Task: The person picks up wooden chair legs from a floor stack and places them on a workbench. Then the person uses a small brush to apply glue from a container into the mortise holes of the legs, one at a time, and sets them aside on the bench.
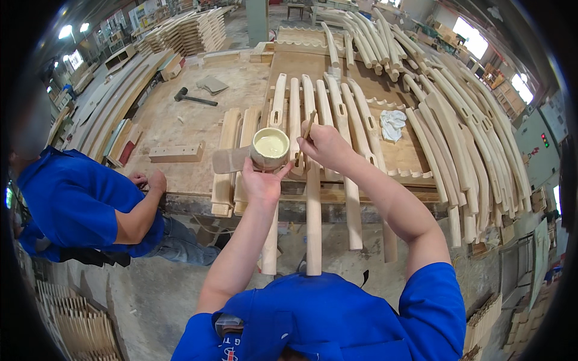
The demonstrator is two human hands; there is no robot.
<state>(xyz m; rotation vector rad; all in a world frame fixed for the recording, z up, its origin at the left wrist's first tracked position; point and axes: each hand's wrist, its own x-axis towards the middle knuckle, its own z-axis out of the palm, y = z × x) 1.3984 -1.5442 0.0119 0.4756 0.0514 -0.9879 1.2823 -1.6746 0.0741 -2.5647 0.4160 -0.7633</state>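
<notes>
My left hand (263, 182) holds a small round pot (268, 157) from below, its fingers around the base. Pale yellow liquid fills much of it, and smears mark its rim. A flat, round-ended wooden piece (231, 160) juts out to the pot's left; I cannot tell whether it is joined to it. Just right of the pot, my right hand (325, 145) is closed on a thin brown stick (306, 133). The stick's lower end points down by a slotted wooden part (299, 157). Several pale wooden parts (341, 111) with slots lie side by side beneath my hands.
A person in blue (90, 198) stands at the bench (208, 129) on the left. On it lie a black mallet (195, 97) and a wooden block (176, 153). A white cloth (392, 124) rests right of the slotted parts. Curved wooden pieces (463, 144) are stacked at the right.
</notes>
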